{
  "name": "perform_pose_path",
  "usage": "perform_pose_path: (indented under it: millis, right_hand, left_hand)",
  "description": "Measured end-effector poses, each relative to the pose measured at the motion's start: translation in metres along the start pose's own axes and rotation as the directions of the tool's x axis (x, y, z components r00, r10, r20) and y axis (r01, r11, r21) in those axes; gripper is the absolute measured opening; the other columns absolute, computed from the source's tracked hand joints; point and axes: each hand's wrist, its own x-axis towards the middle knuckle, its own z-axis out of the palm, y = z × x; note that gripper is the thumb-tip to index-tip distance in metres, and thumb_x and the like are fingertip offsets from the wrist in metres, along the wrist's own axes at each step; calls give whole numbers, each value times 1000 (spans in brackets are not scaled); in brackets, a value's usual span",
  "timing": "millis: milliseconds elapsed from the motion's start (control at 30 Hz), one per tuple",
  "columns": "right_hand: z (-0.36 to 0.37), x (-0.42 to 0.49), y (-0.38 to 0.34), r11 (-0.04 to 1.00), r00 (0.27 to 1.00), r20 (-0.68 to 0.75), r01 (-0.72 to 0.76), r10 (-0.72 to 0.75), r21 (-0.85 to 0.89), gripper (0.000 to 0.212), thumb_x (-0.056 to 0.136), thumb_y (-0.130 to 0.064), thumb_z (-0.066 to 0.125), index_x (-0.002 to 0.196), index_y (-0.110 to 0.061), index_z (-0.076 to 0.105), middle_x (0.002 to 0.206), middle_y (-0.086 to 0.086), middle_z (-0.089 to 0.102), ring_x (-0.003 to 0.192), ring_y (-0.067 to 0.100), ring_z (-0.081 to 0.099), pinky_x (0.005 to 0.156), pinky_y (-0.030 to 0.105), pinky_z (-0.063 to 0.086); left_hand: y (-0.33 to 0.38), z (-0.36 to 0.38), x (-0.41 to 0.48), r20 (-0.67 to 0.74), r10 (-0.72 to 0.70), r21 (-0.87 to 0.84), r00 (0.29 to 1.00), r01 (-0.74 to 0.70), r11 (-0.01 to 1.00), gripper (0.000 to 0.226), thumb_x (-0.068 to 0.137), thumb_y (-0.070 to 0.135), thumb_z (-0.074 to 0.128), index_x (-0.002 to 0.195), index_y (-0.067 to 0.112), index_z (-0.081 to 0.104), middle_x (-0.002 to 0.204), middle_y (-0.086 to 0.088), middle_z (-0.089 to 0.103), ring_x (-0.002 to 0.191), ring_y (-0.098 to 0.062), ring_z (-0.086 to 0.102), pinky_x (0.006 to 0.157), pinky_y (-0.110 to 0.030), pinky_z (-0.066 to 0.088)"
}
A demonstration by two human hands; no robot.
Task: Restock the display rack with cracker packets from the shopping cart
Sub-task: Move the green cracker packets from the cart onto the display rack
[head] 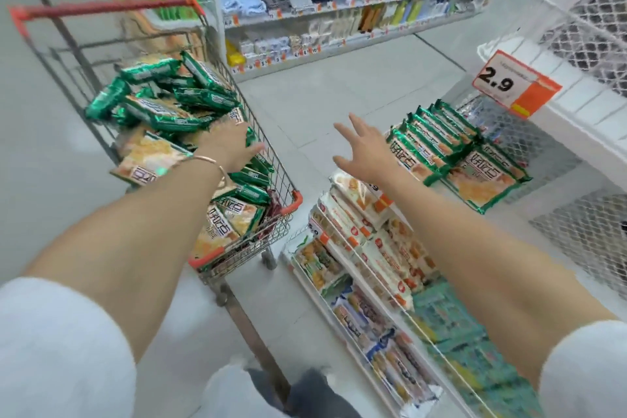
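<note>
A wire shopping cart (pixel 294 201) with red trim stands on the left, heaped with green-edged cracker packets (pixel 163 112). My left hand (pixel 232 146) reaches down among those packets near the cart's right side; its fingers are hidden behind the hand. My right hand (pixel 364 151) hovers in the air between the cart and the white display rack (pixel 556 159), fingers spread and holding nothing. On the rack's mesh shelf, several of the same cracker packets (pixel 437 142) stand in a row, with two more (pixel 485 180) lying flat in front.
An orange price sign (pixel 515 85) reading 2.9 hangs from the shelf above the rack's packets. Lower rack tiers (pixel 373 248) hold other snack packets behind white wire rails. Stocked store shelves (pixel 339 10) line the far side of the grey tiled aisle (pixel 322 105).
</note>
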Motion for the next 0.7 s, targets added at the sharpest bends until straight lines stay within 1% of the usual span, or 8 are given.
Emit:
perform_pose_path:
  millis: [133,267,300,367,433,500,600,700]
  right_hand:
    - [24,29,-53,997,995,72,63,-67,52,72,95,-46,56,156,-23,26,165,15,14,152,30,15,123,46,13]
    - [49,57,-107,982,975,141,158,-172,107,71,96,-47,54,157,-25,25,166,12,12,152,29,14,125,45,10]
    - [54,64,-117,978,969,155,173,-191,118,72,96,-47,54,157,-25,24,166,11,11,152,28,14,124,45,9]
    - [64,81,-132,971,958,185,198,-221,133,72,96,-47,55,157,-24,24,166,9,11,152,27,15,124,43,10]
    - [75,99,-142,965,940,236,217,-248,148,73,96,-47,55,158,-24,24,166,9,11,152,27,16,123,43,13]
    - [88,121,-147,959,929,260,228,-265,167,76,95,-47,56,158,-23,23,166,8,13,151,27,19,123,45,19]
    - [102,159,-150,947,952,239,114,-190,300,77,94,-41,60,156,-14,23,161,9,27,146,28,31,118,45,30]
    - [111,201,-146,927,962,269,-69,-35,368,62,98,-41,55,146,-5,38,145,17,46,130,34,47,109,48,41]
  left_hand:
    - [-52,-2,-24,42,-114,-4,993,114,993,73,100,63,34,156,16,27,157,-15,35,142,-36,36,110,-56,38]
    - [-109,-1,-44,29,-255,-60,966,256,965,72,100,62,35,153,13,33,158,-15,34,142,-36,37,111,-55,38]
    - [-120,1,-47,22,-278,-76,960,279,957,71,100,62,36,153,14,34,159,-14,32,143,-35,36,111,-56,38]
    - [-139,6,-53,12,-315,-120,949,314,942,72,100,61,37,158,20,24,162,-11,30,143,-35,37,110,-58,38]
    - [-153,12,-54,14,-360,-166,933,357,919,70,101,60,37,160,30,15,156,-12,39,136,-37,45,106,-57,42]
    - [-160,16,-51,22,-407,-199,913,403,893,65,102,58,36,159,31,20,149,-15,46,133,-37,48,106,-55,43]
    - [-160,20,-39,3,-460,-243,888,447,861,58,104,54,34,156,28,27,149,-16,45,135,-35,46,107,-54,43]
    - [-157,21,-18,-18,-515,-335,857,480,811,55,105,50,35,154,25,34,152,-15,43,137,-33,45,109,-53,43]
